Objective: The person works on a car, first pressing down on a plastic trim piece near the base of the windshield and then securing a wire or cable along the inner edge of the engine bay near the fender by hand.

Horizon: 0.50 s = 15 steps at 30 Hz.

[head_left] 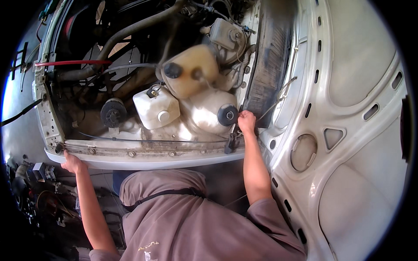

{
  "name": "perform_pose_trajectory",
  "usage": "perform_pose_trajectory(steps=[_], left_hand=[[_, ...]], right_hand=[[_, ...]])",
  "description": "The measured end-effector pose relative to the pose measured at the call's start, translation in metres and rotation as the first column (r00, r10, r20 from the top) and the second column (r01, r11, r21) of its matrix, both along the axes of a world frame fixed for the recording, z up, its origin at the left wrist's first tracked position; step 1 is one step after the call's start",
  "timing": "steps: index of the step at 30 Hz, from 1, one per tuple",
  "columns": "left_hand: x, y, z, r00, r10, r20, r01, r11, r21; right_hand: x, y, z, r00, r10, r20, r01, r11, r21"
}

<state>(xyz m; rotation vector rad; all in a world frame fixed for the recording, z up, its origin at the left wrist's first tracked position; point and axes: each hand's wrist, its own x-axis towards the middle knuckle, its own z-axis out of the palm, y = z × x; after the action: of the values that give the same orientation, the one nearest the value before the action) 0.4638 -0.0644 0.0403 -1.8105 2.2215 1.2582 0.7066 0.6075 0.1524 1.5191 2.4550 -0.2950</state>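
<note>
White painted fender [165, 164] ran lengthwise left to right; left hand [74, 163] was nearer, right on its left corner, couldn't tell the grip. Right hand [247, 121] sat farther in, curled tight beside the round black cap [227, 115], no clue on what.

- Shirt [187, 222], bottom centre of the frame: a short line of lettering [148, 246] in pale yellow capitals, slanting upward to the right.
- Same shirt, just below that line: a white emblem [150, 256], running to the lower edge of the frame, its details too small to tell.
- Box [39, 171], lower left: any print is too small to read.
</note>
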Motion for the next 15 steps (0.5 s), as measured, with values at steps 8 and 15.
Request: perform_pose_trajectory(steps=[8,15], left_hand=[[0.009,-0.016,-0.023,0.998,0.0,-0.055,-0.002,0.999,-0.038],[-0.005,0.013,0.01,0.999,0.038,-0.007,-0.037,0.998,0.041]], right_hand=[[0.036,-0.017,0.001,0.995,0.008,-0.096,-0.021,0.991,-0.132],[0.026,-0.005,-0.004,0.974,0.216,0.07,-0.215,0.976,-0.024]])
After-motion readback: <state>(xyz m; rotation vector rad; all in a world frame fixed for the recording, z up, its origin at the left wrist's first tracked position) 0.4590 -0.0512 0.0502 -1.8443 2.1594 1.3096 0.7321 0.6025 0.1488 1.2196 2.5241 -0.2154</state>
